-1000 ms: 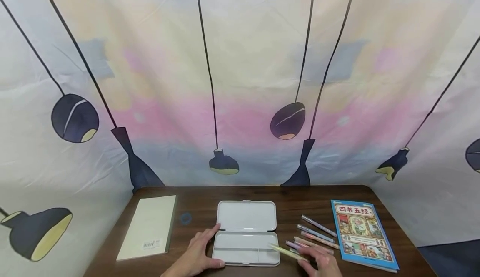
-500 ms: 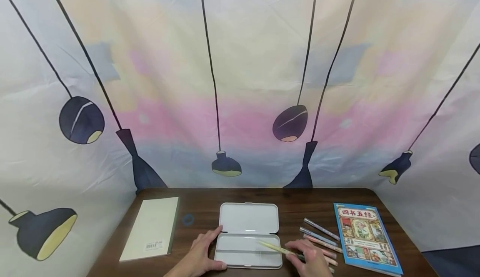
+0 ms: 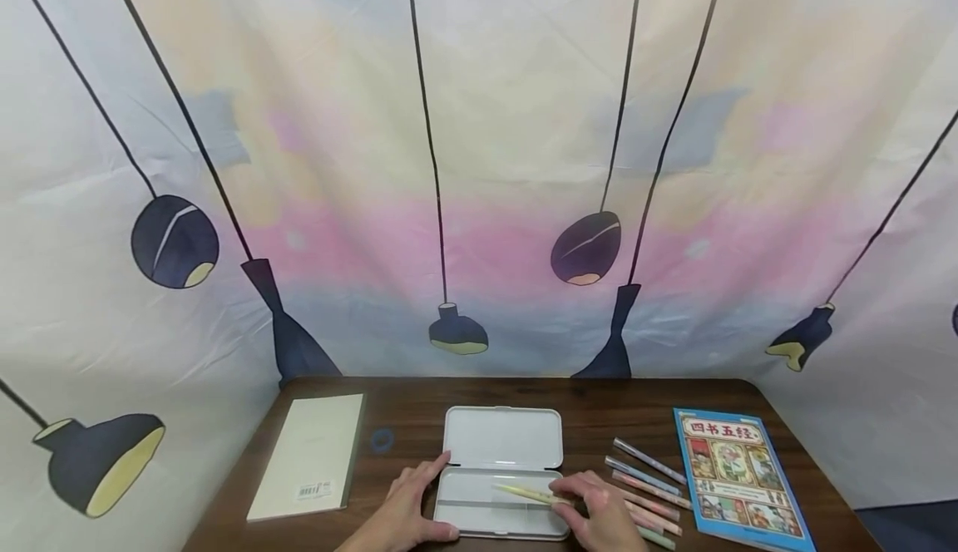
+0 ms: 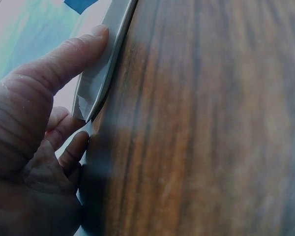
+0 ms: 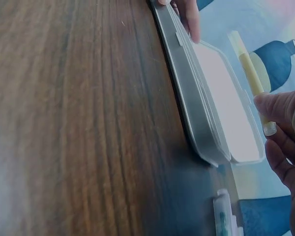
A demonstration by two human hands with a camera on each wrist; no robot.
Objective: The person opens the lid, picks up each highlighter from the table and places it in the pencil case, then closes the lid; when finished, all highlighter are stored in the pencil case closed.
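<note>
An open white pencil case (image 3: 503, 438) lies on the table, lid folded back, its lower tray split by dividers. My left hand (image 3: 404, 506) holds its left side, thumb at the front corner and index finger near the hinge; in the left wrist view the thumb (image 4: 83, 49) presses the case's wall (image 4: 96, 83). Over the tray's right part, my right hand (image 3: 602, 510) pinches a yellow pen (image 3: 524, 493) near one end. The right wrist view has this pen (image 5: 251, 73) between thumb and fingers, raised and tilted, with a clear cap.
Several pastel pens (image 3: 647, 460) lie right of the case, partly behind the right hand. Farther right is a blue illustrated book (image 3: 741, 477). A cream book (image 3: 307, 456) with a barcode and a blue ring (image 3: 382, 441) lie left on the wooden table (image 3: 584, 419).
My right hand has moved left with the yellow pen, from beside the loose pens to over the tray. The left hand stays on the case. The view has shifted slightly.
</note>
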